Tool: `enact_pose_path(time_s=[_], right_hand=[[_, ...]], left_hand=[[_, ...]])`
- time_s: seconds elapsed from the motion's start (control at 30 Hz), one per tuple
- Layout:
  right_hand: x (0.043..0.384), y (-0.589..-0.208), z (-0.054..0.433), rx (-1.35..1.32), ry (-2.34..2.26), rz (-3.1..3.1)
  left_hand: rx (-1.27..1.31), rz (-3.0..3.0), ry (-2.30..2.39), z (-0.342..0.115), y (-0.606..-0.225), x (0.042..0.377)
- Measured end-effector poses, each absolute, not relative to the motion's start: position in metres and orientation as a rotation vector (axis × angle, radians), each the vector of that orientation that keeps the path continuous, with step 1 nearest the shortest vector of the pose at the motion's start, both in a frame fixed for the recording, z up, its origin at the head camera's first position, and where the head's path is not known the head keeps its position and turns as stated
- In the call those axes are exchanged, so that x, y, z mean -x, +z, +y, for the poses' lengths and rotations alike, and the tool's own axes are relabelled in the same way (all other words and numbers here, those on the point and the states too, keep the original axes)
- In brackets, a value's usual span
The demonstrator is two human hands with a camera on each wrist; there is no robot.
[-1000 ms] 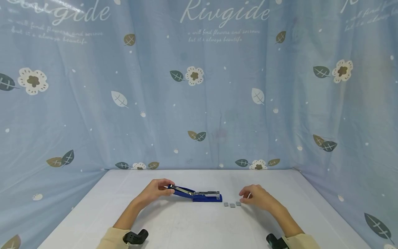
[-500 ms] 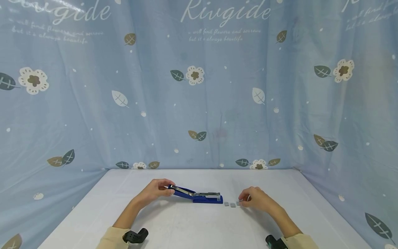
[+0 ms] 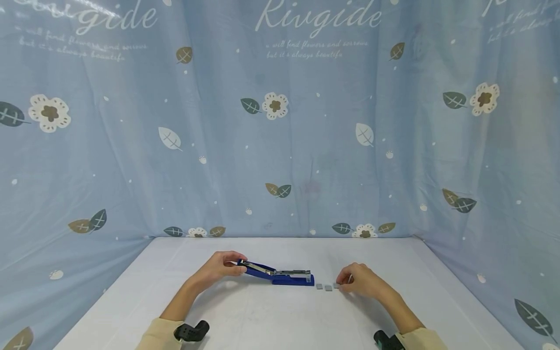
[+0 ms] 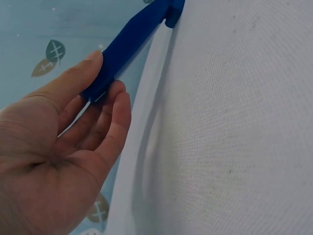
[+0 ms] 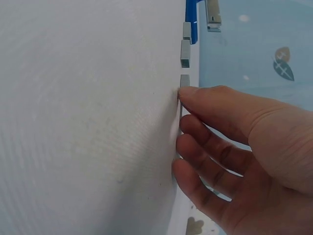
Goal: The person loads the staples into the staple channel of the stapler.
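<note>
The blue stapler (image 3: 292,281) sits on the white tabletop (image 3: 258,318), base flat, its cover (image 4: 129,44) swung open toward the left. The left hand (image 3: 222,265) holds the cover's end between thumb and fingers; advisable to keep this grip steady so that the base does not shift. Just beyond the base's right end lie three small grey pieces, apparently staple strips: the inner piece (image 3: 319,287), the middle piece (image 3: 328,288) and the outer piece (image 5: 185,80). The right hand (image 3: 362,281) is narrow, thumb and forefinger apparently pinching the outer piece; the forefinger's contact is partly hidden. Recommended: grip its sides squarely, press lightly against breakage, and lift clear of its neighbours.
</note>
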State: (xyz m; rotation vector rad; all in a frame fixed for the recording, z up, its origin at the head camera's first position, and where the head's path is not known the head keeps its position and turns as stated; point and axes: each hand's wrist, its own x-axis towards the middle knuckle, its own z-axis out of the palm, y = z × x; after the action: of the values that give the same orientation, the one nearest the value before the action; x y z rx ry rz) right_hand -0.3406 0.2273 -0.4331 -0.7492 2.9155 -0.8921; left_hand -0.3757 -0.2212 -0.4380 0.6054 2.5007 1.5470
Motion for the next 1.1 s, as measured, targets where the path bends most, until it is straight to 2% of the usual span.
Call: enact_pose_path(time_s=[1.1], right_hand=[[0.3399, -0.4348, 0.2262, 0.757, -0.873, 2.942]], left_hand=[[-0.609, 2.505, 1.575, -0.2173, -0.4380, 0.3736]])
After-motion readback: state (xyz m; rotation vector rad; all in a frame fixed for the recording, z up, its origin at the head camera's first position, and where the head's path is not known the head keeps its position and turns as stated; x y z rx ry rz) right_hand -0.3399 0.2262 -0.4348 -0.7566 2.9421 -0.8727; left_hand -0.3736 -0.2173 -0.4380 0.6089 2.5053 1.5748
